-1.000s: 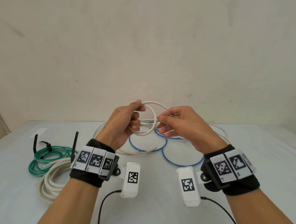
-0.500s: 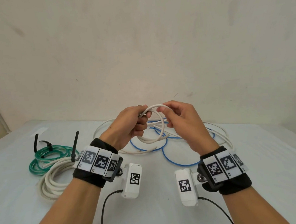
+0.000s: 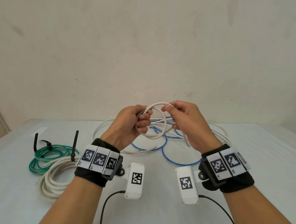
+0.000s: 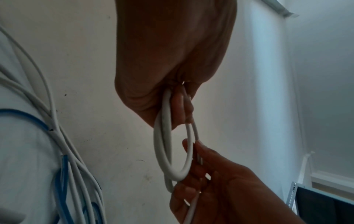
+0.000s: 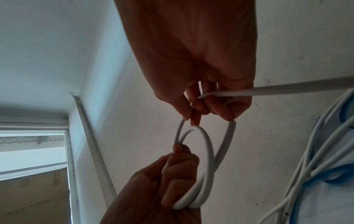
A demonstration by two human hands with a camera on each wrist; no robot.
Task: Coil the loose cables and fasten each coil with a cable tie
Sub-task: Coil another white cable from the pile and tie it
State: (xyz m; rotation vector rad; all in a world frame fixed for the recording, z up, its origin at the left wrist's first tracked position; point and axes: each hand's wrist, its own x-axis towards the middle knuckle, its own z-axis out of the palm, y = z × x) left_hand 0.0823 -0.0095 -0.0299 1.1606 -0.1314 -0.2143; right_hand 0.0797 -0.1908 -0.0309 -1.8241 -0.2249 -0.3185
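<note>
Far left on the white surface point(image 3: 19, 197): green tube coil point(image 3: 42, 158) & thick white coil point(image 3: 51, 180), each w/ black tie. Centre, raised: left hand point(image 3: 129, 125) grips small white cable coil point(image 3: 159, 121), 2 loops. Right hand point(image 3: 188, 125) pinches its top strand. Loose blue cable point(image 3: 165, 154) beneath.

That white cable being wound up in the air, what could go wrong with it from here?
The left hand grips only a couple of turns of the white cable, so the springy loops could slip and pop open. The right hand pinches the next loop lightly; it might drop. The slack trails through the blue cable on the table, so it could snag or drag that along.
</note>
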